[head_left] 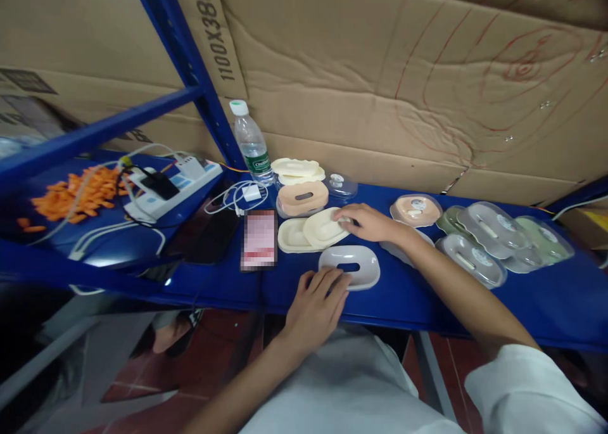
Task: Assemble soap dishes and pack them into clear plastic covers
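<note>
My left hand (319, 301) rests at the left rim of a grey oval dish (368, 268) with a slot in its middle, near the table's front edge; its fingers lie slightly apart. Behind that dish, my right hand (363, 222) has its fingertips on the right end of a cream oval piece (325, 227). This piece overlaps another cream dish (291, 236) to its left; the thumb side of the hand is partly hidden. A peach slotted dish (311, 196) sits just behind them, with scalloped cream pieces (298, 169) farther back.
Several lidded dishes (491, 228) lie at right, beside a peach one (415, 210). A bottle (254, 146), white cable (232, 196) and pink-screened phone (259, 239) are at left. Beyond the blue post (209, 104) are a power strip (175, 190) and orange pieces (85, 196).
</note>
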`<move>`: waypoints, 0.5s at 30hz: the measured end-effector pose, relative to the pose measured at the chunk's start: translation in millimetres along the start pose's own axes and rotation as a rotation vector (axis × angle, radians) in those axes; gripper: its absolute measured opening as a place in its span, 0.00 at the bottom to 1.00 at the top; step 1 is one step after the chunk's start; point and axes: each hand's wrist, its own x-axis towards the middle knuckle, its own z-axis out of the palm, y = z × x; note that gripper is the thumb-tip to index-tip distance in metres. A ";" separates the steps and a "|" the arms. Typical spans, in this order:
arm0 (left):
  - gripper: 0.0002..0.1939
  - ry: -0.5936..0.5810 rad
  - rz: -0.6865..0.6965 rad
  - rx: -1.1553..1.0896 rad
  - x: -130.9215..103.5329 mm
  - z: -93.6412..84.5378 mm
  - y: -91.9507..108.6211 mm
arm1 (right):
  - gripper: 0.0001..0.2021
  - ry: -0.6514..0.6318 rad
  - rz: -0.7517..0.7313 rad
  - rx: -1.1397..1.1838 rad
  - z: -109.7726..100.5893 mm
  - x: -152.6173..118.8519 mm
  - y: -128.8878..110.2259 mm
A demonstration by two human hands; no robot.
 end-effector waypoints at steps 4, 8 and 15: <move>0.10 0.169 -0.018 -0.104 -1.7 -14.1 3.7 | 0.17 -0.054 0.032 -0.018 -8.7 -39.6 -18.8; 0.10 0.350 -0.061 -0.100 1.4 -36.7 4.5 | 0.12 -0.079 0.025 -0.007 -9.8 -69.3 -46.0; 0.10 0.196 -0.111 -0.034 2.2 -24.7 6.0 | 0.16 0.097 0.139 -0.054 -24.6 -124.2 -81.8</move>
